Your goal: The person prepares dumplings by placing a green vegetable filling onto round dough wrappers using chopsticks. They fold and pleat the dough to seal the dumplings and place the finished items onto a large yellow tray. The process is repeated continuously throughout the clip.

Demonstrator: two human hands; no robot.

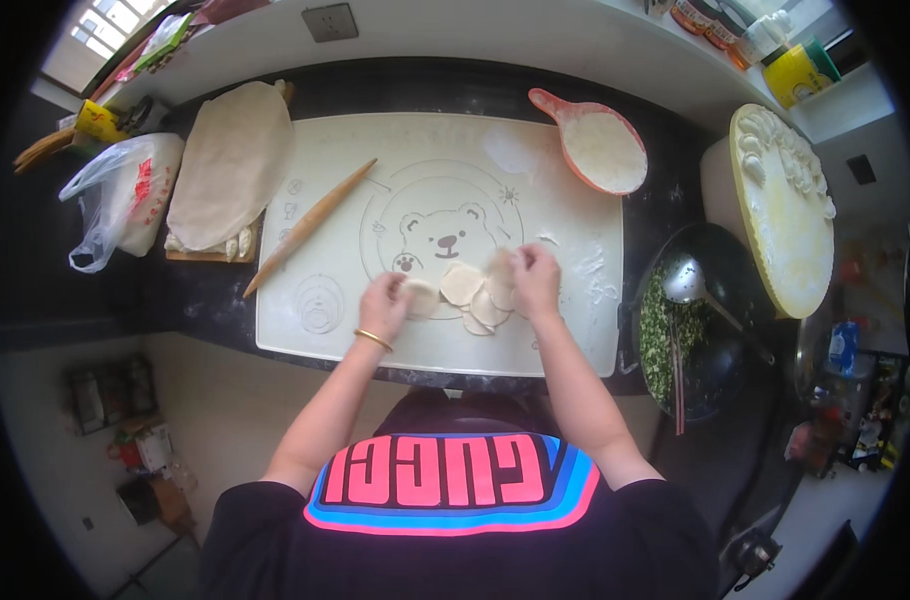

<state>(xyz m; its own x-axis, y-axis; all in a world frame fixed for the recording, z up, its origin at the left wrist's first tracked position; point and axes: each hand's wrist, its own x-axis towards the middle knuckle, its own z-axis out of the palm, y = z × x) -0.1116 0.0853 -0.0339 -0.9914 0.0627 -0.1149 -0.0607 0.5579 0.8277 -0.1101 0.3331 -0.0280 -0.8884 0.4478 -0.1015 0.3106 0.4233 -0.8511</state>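
Note:
Several thin round dumpling wrappers [462,284] lie in an overlapping group on the pale mat [575,345], over the lower part of its printed bear. At the group's left side, my left hand [385,308], with a gold bangle at the wrist, pinches the edge of one wrapper [421,298]. My right hand [536,282] has another wrapper [500,277] between its fingers, tilted up and slightly blurred. A wooden rolling pin [311,228] rests slantwise on the mat's left part, apart from both hands.
Behind the mat's right corner sits a red scoop [615,165] of flour. At right are a black wok [713,370] of chopped green filling with a ladle [687,280] and chopsticks, and a tray [810,262] bearing finished dumplings. A dough sheet [230,165] and plastic bag [125,195] lie left.

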